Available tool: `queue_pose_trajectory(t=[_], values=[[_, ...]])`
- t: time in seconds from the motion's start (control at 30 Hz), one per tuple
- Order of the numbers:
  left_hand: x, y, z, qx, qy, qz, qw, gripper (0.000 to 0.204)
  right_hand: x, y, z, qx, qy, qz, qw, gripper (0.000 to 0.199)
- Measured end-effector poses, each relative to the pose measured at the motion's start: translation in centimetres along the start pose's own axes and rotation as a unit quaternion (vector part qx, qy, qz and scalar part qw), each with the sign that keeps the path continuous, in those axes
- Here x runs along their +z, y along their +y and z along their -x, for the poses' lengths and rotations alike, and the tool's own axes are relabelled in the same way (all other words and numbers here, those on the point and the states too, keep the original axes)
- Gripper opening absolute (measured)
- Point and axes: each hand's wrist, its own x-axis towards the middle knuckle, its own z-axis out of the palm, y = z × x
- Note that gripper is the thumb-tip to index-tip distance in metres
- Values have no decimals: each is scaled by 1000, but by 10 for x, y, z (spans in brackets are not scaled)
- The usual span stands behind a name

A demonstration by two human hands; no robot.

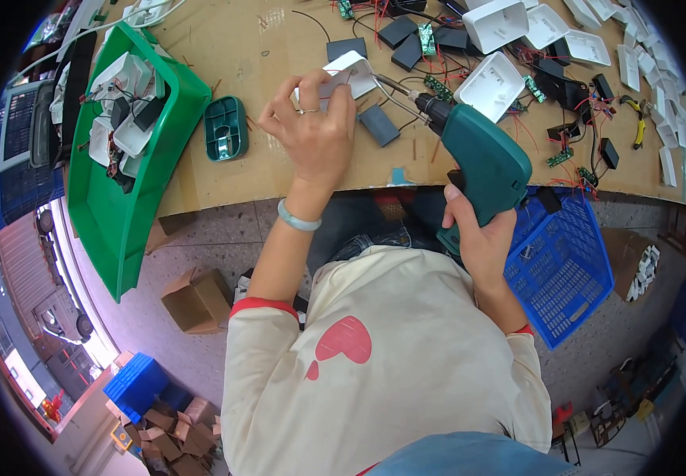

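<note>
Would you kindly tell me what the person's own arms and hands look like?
Both arms wear short cream sleeves ending in red cuffs. The left hand is ungloved, with a thin ring on one finger and a pale, rounded bangle at the wrist. The right hand is also ungloved, with no jewellery visible.

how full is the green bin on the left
Partly full: white cases crowd the far end of the green bin; its near floor shows.

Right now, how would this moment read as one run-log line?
left hand: at white case | right hand: gripping teal gun-shaped tool | left side: green bin
</note>
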Motion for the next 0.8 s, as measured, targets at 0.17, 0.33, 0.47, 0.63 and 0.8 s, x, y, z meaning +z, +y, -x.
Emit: queue_pose_trajectory(t=[0.17, 0.33, 0.47, 0.63, 0.8], values=[[-3, -1, -2, -5, -17, -15, 1000, 8, -3, -1, 1, -5, 3, -3, 1000, 20], [-5, -3, -6, -17, -18, -11, 1000, 8, -3, -1, 2, -8, 7, -19, 1000, 22], [-5, -4, -8, -23, -19, -2, 1000, 8, -3, -1, 3, 0, 3, -15, 1000, 23], [-5, -4, -10, -29, -17, 1, 999, 10, -3, 0, 3, -3, -3, -7, 1000, 23], [-3, -6, -13, -28, -10, 20, 999, 12, -1, -3, 4, -11, 11, -31, 999, 24]])
